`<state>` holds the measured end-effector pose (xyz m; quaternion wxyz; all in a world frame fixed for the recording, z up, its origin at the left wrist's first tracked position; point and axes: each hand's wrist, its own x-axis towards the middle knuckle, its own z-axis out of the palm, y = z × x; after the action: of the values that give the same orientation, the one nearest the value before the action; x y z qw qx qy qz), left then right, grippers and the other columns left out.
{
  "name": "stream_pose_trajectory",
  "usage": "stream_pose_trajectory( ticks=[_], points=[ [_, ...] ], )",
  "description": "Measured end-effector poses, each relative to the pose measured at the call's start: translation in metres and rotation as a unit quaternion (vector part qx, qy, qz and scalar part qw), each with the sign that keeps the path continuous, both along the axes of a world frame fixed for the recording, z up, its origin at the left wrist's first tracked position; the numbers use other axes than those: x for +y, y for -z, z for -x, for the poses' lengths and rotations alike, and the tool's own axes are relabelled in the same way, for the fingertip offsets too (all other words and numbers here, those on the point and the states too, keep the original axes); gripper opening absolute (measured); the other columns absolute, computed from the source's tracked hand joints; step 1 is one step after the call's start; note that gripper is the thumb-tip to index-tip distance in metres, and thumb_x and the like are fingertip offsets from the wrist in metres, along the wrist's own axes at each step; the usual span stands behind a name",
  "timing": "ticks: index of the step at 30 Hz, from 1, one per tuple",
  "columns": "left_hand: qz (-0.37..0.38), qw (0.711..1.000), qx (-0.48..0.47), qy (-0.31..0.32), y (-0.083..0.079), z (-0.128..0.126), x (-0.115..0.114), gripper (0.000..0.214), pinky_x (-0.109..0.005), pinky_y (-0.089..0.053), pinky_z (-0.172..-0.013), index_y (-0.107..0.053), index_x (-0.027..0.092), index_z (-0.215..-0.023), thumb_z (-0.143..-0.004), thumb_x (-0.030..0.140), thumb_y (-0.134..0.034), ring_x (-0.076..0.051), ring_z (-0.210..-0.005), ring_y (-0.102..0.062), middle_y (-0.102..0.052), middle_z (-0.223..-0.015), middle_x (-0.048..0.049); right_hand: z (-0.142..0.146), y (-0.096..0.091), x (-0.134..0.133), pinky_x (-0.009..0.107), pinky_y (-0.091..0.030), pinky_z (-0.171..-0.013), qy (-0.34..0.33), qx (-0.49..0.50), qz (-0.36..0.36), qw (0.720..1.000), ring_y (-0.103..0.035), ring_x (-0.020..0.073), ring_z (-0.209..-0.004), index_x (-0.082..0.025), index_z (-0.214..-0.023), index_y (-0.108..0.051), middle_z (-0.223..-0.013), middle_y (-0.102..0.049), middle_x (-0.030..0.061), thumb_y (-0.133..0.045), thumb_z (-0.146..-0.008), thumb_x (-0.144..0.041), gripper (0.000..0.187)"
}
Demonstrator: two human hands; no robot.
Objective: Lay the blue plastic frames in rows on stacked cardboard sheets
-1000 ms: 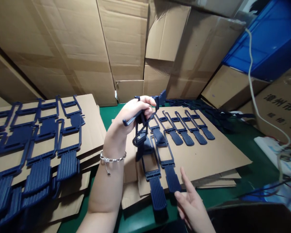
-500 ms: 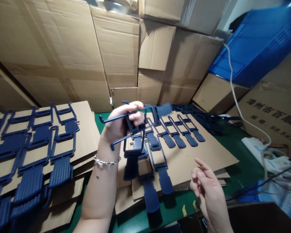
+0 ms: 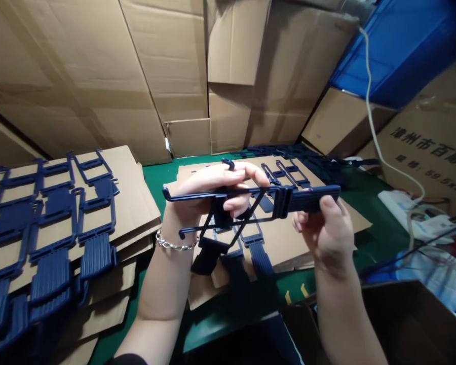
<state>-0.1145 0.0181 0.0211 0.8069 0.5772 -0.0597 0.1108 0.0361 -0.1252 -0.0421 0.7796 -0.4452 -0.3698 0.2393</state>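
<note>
A dark blue plastic frame (image 3: pixel 282 203) is held in the air, almost level, its two slender rails ending at the left in upturned hooks. At the right, the rails meet a slotted crossbar and a flat, ribbed tab (image 3: pixel 309 199), pinched by the right fingers (image 3: pixel 330 207). A second set of dark blue rails (image 3: pixel 213 246) crosses it at a slant, its dark end plate hanging lower left; whether the two are joined is unclear. The left fingers (image 3: pixel 255 174) grip around the crossing.
</note>
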Motion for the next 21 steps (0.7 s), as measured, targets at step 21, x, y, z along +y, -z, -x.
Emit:
stream_pose_trajectory(
  ticks=[21],
  points=[
    [0.195,0.855,-0.210,-0.433,-0.011,0.012,0.043,0.026,-0.019,-0.043,-0.070,-0.051,0.015,-0.078,-0.095,0.022,-0.032,-0.006,-0.074,-0.056,-0.061,-0.067,0.0026,0.033,0.113,-0.091,0.027,-0.050,-0.064,0.228,0.104,0.178,0.952,-0.061,0.0135,-0.068,-0.022,-0.098,-0.034,-0.081,-0.063,0.0016,-0.061,-0.081,-0.036,0.035]
  ],
)
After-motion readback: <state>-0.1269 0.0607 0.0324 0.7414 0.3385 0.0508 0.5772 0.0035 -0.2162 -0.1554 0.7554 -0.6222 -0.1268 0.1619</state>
